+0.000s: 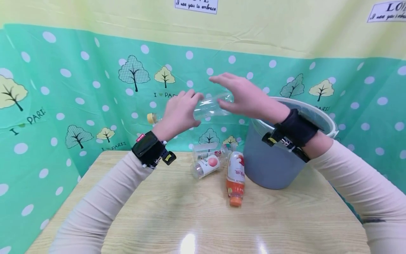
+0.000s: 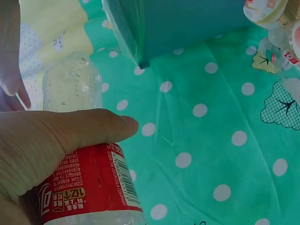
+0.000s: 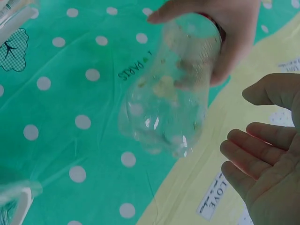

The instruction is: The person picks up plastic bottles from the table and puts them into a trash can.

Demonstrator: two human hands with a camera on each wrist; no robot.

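While the left hand (image 1: 179,114) grips it in midair above the table (image 1: 177,218), the clear bottle (image 1: 209,107) lies level, yellow cap left, base right, red-labelled, beaded inside, right hand (image 1: 245,97) fingers spread loose beside the base.

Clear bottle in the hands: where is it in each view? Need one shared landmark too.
Head: clear bottle upper centre, lying sideways, gripped by the left hand, right hand open beside it.
Left wrist: lower left, red label under the thumb.
Right wrist: centre, base toward the camera.
Shared landmark: green polka-dot cloth.
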